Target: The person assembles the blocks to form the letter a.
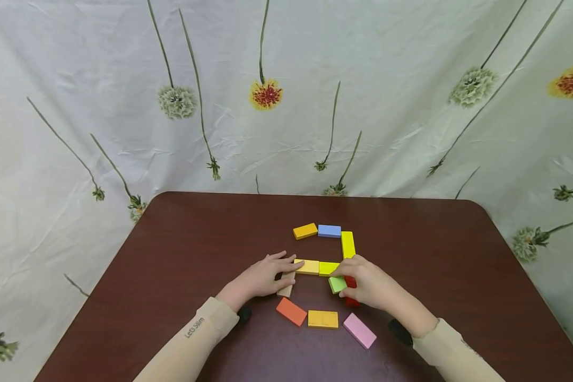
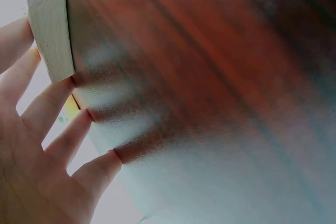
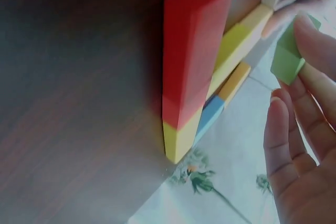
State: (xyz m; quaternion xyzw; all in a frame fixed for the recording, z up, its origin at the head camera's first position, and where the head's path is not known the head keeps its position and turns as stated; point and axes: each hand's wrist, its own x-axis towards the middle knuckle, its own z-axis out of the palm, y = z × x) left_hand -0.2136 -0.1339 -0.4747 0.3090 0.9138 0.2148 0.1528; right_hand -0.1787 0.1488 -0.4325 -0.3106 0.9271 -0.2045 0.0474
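Observation:
My left hand lies flat on the dark table, fingers straight. Its fingertips touch a yellow-orange block and cover part of a tan wooden block. My right hand pinches a green block between thumb and fingers, just below a lime-yellow block. A red block sits partly hidden under that hand, in line with a yellow block.
An orange-yellow block and a blue block lie at the far side of the group. An orange block, a yellow block and a pink block lie loose nearer me. A flowered cloth hangs behind.

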